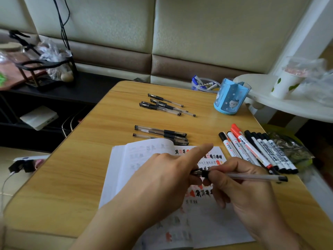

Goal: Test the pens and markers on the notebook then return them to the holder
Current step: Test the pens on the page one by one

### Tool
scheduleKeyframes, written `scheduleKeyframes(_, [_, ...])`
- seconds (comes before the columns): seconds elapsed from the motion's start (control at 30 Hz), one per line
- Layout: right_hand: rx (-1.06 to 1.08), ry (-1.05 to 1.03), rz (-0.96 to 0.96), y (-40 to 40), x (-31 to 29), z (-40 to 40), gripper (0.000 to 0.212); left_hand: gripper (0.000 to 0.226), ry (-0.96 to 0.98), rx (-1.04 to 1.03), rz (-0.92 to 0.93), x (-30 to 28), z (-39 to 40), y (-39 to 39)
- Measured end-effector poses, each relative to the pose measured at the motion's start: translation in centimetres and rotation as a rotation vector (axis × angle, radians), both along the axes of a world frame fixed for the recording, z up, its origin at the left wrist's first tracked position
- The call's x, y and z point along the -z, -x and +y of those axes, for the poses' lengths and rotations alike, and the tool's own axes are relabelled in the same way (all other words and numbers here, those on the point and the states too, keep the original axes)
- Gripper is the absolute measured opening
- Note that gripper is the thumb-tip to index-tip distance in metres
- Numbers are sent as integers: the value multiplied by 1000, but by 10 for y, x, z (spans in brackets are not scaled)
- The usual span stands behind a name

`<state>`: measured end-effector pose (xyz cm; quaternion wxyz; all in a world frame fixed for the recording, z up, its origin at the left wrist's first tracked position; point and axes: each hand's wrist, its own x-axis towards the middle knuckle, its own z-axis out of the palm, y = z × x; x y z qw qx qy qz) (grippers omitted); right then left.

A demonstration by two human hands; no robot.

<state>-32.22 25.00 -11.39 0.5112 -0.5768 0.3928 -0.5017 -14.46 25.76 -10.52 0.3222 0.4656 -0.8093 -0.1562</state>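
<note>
Holding gel pen (239, 176) above open notebook (207, 219) on counter (72, 177): right hand (248, 193) pinches clear barrel, left hand (162, 179) grips cap end, forefinger extended. I judge pen light, stiff, smooth; grip rubber sleeve. Holder (231, 95) far right.

Both hands hold a clear gel pen (248, 176) above the open notebook (180, 204): left hand (162, 177) at its cap end, right hand (243, 188) gripping the barrel. Whiteboard markers (259, 150) lie near the tabletop's right edge.
</note>
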Motion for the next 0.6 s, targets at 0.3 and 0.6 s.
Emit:
scheduleKeyframes(0.3, [8, 7, 0, -8, -7, -9, 53, 74, -132, -9, 212, -10, 2, 0])
scheduleKeyframes(0.6, [-103, 454, 1231, -59, -57, -148, 37, 42, -266, -342, -37, 2, -7, -9])
